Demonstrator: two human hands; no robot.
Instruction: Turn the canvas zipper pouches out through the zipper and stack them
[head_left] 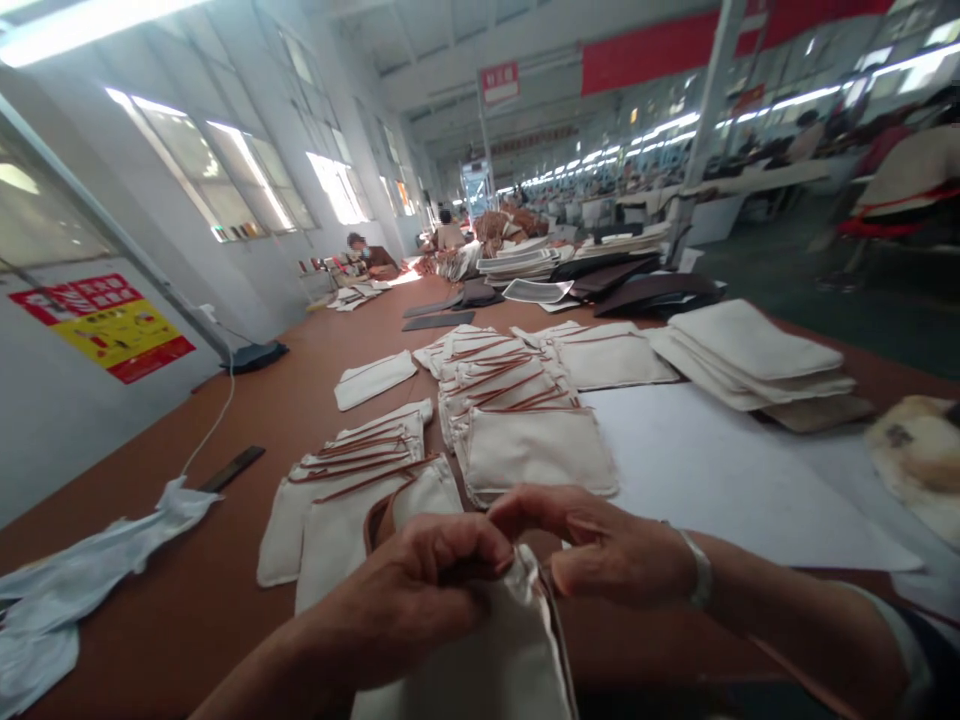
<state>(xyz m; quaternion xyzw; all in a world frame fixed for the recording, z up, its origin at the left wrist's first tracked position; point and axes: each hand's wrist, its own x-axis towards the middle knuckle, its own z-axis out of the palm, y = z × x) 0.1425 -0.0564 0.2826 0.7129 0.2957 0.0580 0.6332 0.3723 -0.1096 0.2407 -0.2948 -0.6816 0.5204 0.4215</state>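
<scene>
**At the puckered corner of the cream fabric pouch (pixel 495 655)**

We hold the pouch on the near side of the central pile of brown-edged pouches (pixel 536 450). Our left hand (pixel 420 580) grasps its top edge, thumb and curled fingers closed on the cloth. Our right hand (pixel 607 550) is at the corner from the other side, fingers bent and thumb by the seam; we cannot tell whether its fingertips pinch the cloth or only brace it, since they are partly hidden.

To do this well, we judge, the left thumb should pin the cloth close to the corner, so that the right fingertips can work the puckered edge without dragging the whole panel. Light, even pressure along the seam suits such soft-looking fabric; a hard tug could stretch the edge or skew the corner.

Left of the central pile, a second pile of pouches (pixel 337 515) fans out, within easy brushing range of our left forearm, so we want that elbow tucked in. Right of the central pile lies a large white sheet (pixel 720 470).
</scene>
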